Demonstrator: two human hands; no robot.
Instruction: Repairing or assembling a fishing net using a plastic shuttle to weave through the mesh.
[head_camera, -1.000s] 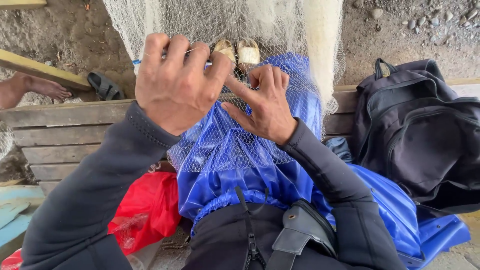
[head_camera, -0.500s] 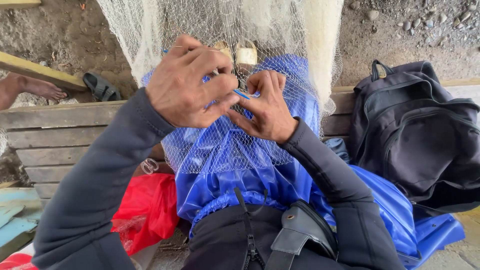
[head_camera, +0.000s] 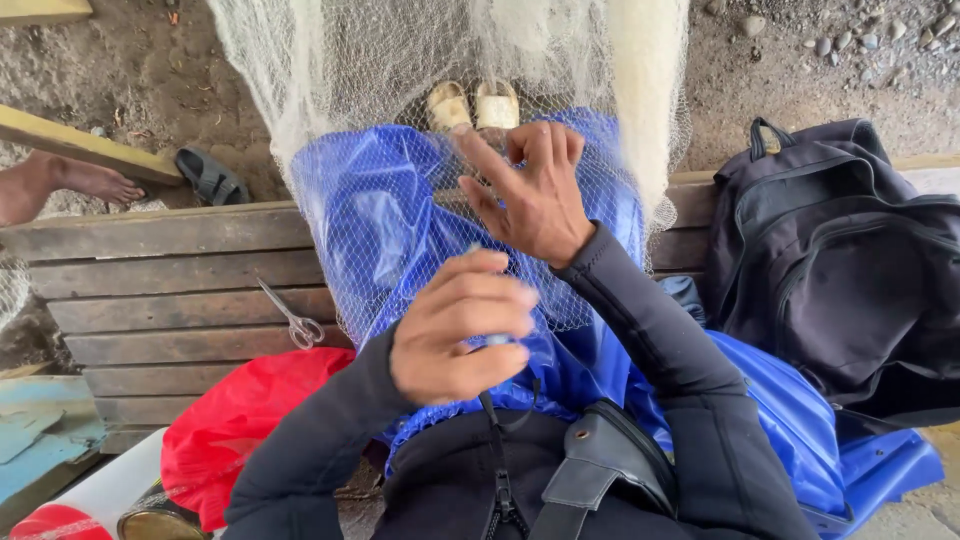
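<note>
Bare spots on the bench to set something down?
Bare planks lie on the wooden bench left of the scissors, between its far edge and the red bag. The middle is crowded: net over blue sheet, both hands working there. The black backpack fills the right end.

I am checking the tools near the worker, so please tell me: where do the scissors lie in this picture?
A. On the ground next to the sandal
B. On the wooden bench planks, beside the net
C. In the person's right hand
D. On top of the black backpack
B: the scissors lie on the wooden bench, just left of the net draped over the blue sheet, and neither hand touches them.
</note>
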